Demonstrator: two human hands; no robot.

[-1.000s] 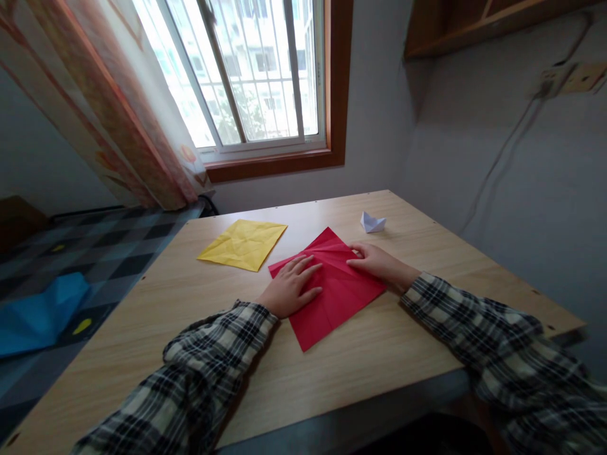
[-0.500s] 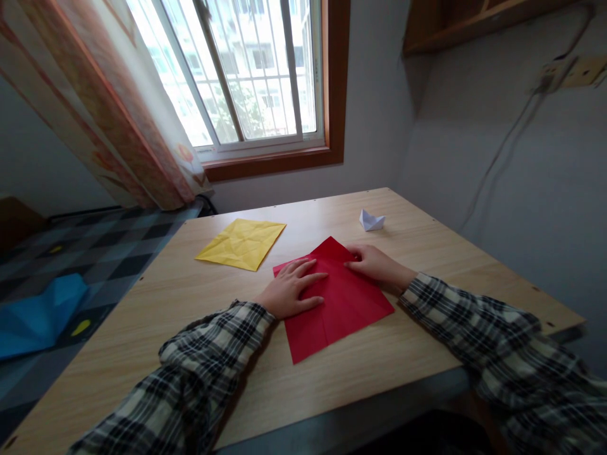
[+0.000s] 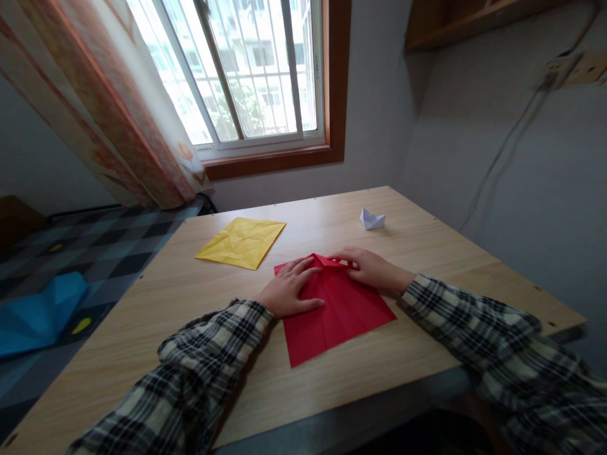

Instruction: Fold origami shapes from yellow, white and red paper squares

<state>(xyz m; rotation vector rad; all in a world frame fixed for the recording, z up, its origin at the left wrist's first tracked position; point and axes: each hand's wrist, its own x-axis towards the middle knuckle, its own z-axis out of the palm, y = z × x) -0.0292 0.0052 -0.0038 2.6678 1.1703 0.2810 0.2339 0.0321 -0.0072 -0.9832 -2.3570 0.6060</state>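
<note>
A sheet of red paper [image 3: 332, 322] lies on the wooden table in front of me, with a crease running down its near half. My left hand [image 3: 290, 287] rests flat on its left part, fingers spread and thumb pointing right. At the far right edge, my right hand [image 3: 370, 268] has its thumb and fingers on the paper, pinching a far corner that is bent over toward me. That raised fold stands between the two hands; its tip is partly hidden by the left fingers.
A creased yellow paper square [image 3: 244, 243] lies at the far left of the table [image 3: 156, 328]. A small white folded paper boat [image 3: 372, 219] stands at the far right. Blue folded paper [image 3: 42, 316] is on the checked cloth [image 3: 118, 253] to the left. Behind is a window [image 3: 256, 69].
The red paper's far corner, flat before, is now lifted and folded toward me by my right hand, which has shifted slightly left. My left hand stays almost where it was.
</note>
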